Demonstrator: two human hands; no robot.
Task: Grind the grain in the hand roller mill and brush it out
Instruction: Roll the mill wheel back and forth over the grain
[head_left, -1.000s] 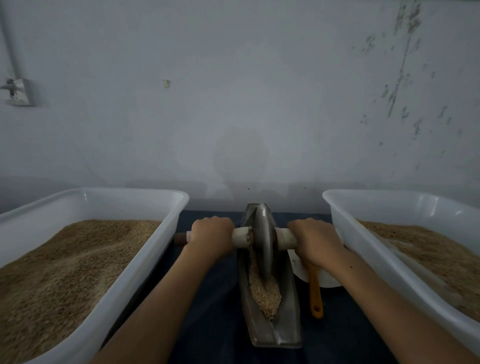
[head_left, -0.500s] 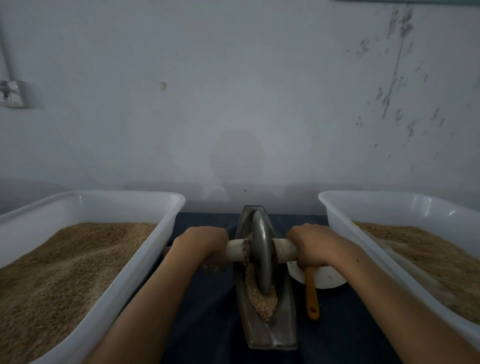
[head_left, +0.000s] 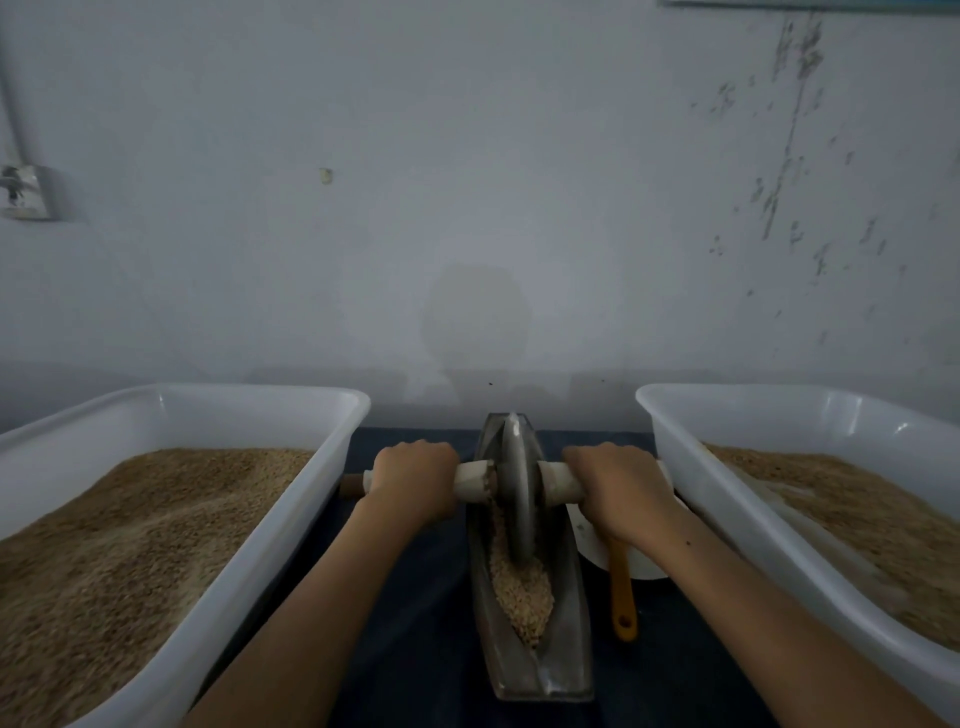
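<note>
A person's view down over a dark tabletop (head_left: 415, 649) set against a pale, scuffed wall. At far left, a white plastic tub (head_left: 270, 519) holds a deep bed of tan grain. Just right of it, the left hand (head_left: 413, 480) is wrapped around the left end of a pale wooden axle (head_left: 470, 480). In the centre sits the hand roller mill: a narrow, boat-shaped metal trough (head_left: 566, 649) running away from the viewer, with an upright metal wheel (head_left: 517, 488) standing in its groove. A small heap of cracked grain (head_left: 522, 592) lies in the trough on the near side of the wheel. The right hand (head_left: 618, 491) grips the axle's right end. Beneath that wrist lie a white dish (head_left: 587, 540) and an orange handle (head_left: 622, 592), probably the brush. At far right is a second white tub (head_left: 810, 561) of grain.

The grinding step appears to be in hand; the likely next move is rolling the wheel back over the heap with even downward pressure from both sides. Brushing out is not yet begun.

No brand, label or readable writing is visible.
</note>
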